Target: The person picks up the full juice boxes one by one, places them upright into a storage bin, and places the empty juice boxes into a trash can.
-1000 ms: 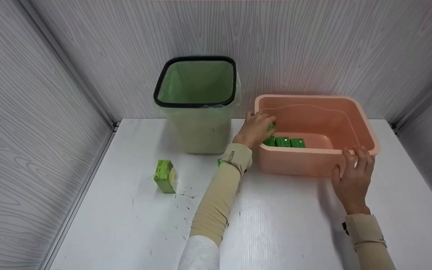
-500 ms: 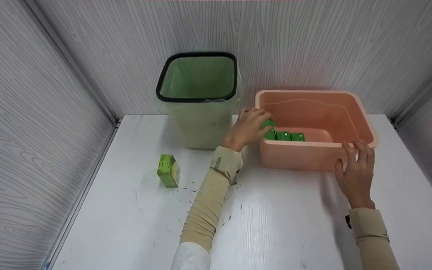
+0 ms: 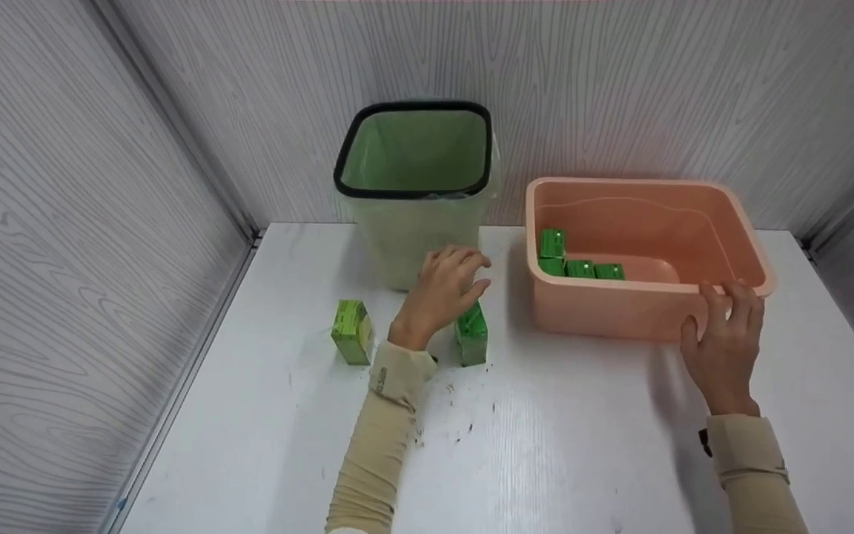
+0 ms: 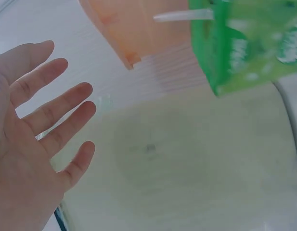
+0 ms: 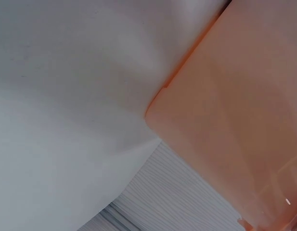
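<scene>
My left hand [image 3: 443,293] hovers over the table between the bin and the pink tub, fingers spread and holding nothing. Just below its fingers stands a small green carton [image 3: 472,341], partly covered by the hand in the head view. In the left wrist view that carton [image 4: 249,53] is close up, with a thin white straw-like piece beside it. A lighter green carton [image 3: 351,332] stands to the left. My right hand [image 3: 727,345] grips the front rim of the pink plastic tub [image 3: 605,308] near its right corner. Several green cartons [image 3: 580,269] sit along the tub's left and front inside.
A pale green waste bin [image 3: 412,237] with a black rim and a liner bag stands at the back, left of the tub. Dark crumbs [image 3: 460,434] are scattered on the white table [image 3: 545,445]. Wood-patterned panels [image 3: 620,89] enclose the back and sides.
My left hand has let go of a green carton inside the tub's left end and moved left and nearer, out over the table. My right hand keeps gripping the rim. The head view has shifted slightly.
</scene>
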The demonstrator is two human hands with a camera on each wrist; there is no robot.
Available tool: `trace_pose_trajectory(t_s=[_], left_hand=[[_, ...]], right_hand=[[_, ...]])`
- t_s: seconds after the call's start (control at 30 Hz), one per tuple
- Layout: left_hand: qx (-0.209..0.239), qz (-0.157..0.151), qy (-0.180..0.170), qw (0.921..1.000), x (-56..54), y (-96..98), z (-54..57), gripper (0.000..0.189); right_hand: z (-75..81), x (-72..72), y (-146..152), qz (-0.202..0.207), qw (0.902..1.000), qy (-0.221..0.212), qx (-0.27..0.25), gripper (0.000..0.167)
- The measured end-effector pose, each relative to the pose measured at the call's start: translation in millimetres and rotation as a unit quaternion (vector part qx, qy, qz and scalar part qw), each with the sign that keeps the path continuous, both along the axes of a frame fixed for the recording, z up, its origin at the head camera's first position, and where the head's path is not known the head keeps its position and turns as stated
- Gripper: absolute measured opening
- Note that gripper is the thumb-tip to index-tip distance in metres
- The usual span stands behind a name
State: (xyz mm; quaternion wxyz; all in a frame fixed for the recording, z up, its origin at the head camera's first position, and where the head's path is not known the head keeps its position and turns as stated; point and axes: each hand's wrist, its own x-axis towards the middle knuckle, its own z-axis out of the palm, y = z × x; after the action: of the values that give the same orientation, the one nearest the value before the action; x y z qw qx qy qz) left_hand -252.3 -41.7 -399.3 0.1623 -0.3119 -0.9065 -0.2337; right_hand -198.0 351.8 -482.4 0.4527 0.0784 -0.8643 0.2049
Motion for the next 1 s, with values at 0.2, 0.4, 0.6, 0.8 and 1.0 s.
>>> trace_pose_trajectory(t_s=[0.2,0.4,0.6,0.8,1.0], left_hand=[[0.015,0.014,0.061,0.9979,27.9,-30.6,-16.8,0.021],[0.03,0.047,0.071,0.996,57.8,-53.6,-33.1,0.024],[0.029,0.067,0.068,0.995,81.0,-73.3,-51.0,0.022],[0.021,0.098,0.081,0.9916,92.4,-96.2,-56.9,0.023],[0.015,0.117,0.089,0.989,96.8,-109.1,-55.8,0.026]], right_hand=[[-0.7,-1.0,2.5,-0.013,0.9998,0.006,-0.014,0.038],[-1.6,-3.5,0.6,0.001,0.9999,-0.002,-0.011,0.041],[0.2,3.6,0.3,0.011,0.9996,-0.003,-0.025,0.042],[18.4,9.4,-13.7,0.056,0.992,-0.011,-0.113,0.043],[35.6,19.7,-34.2,0.096,0.9865,-0.002,-0.133,0.045]])
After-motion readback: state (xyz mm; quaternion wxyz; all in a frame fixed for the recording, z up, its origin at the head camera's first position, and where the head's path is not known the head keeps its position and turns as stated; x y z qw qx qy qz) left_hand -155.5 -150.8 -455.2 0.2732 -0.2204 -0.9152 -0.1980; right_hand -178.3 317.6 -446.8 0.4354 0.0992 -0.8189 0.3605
